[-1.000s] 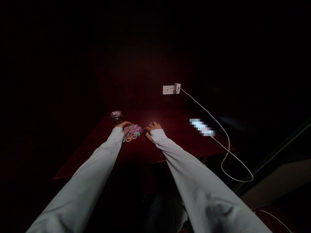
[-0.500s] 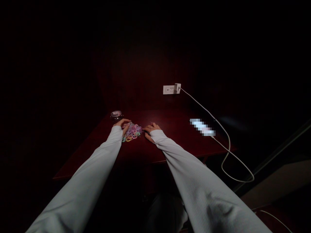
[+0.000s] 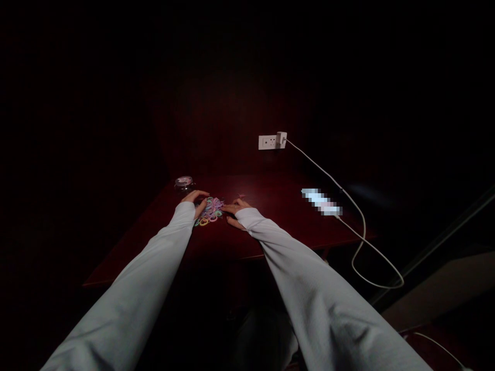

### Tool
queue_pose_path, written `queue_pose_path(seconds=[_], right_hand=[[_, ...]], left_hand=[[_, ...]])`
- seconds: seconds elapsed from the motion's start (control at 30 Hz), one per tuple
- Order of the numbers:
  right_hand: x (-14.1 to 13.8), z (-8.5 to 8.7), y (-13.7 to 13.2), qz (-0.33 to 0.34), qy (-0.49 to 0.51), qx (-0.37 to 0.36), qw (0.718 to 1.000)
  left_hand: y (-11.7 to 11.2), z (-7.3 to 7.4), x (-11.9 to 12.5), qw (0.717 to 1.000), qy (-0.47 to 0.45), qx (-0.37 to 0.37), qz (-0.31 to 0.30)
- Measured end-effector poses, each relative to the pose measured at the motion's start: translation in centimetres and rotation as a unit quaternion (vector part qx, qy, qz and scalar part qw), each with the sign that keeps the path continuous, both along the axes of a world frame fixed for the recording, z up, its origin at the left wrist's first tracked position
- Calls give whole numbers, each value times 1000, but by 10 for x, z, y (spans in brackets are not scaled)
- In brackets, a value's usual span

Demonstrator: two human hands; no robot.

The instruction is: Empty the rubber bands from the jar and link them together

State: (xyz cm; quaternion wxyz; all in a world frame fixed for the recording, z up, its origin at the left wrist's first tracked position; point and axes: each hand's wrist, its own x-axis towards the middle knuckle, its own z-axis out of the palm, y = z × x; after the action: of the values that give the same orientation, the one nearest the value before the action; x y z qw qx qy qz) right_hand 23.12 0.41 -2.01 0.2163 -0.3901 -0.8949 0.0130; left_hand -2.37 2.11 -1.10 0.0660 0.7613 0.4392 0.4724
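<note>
A pile of small pastel hair ties (image 3: 214,207), in purple, pink, green and yellow, lies on the dark red table (image 3: 278,226) between my hands. My left hand (image 3: 196,200) rests against the pile's left side, fingers spread and curved around it. From the right, my right hand (image 3: 236,208) reaches in with fingers stretched out, and its fingertips touch the edge of the pile. A round clear jar (image 3: 184,183) with a pinkish lid stands just behind my left hand. Neither hand grips anything that I can see.
A lit phone (image 3: 322,201), blurred out, lies on the table's right side. Its white cable (image 3: 363,221) loops past the table edge up to a charger (image 3: 281,138) in the wall socket (image 3: 266,142). The surroundings are very dark.
My right hand has moved slightly left, its fingers now stretched to the pile's right edge. The pile looks a little narrower. My left hand has hardly moved.
</note>
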Motion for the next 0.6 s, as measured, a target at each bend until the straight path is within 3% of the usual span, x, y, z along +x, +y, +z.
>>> queue_pose_path(seconds=[0.13, 0.3, 0.47, 0.6], right_hand=[[3, 7, -8, 37, -12, 15, 999], [4, 12, -14, 55, -12, 19, 998], [3, 14, -15, 66, -9, 23, 998], [2, 16, -16, 56, 1, 27, 998]], left_hand=[[-2, 0, 1, 996, 91, 15, -9], [-10, -2, 5, 983, 179, -18, -40], [-10, -2, 3, 981, 192, -39, -16], [-9, 0, 2, 985, 159, -24, -56]])
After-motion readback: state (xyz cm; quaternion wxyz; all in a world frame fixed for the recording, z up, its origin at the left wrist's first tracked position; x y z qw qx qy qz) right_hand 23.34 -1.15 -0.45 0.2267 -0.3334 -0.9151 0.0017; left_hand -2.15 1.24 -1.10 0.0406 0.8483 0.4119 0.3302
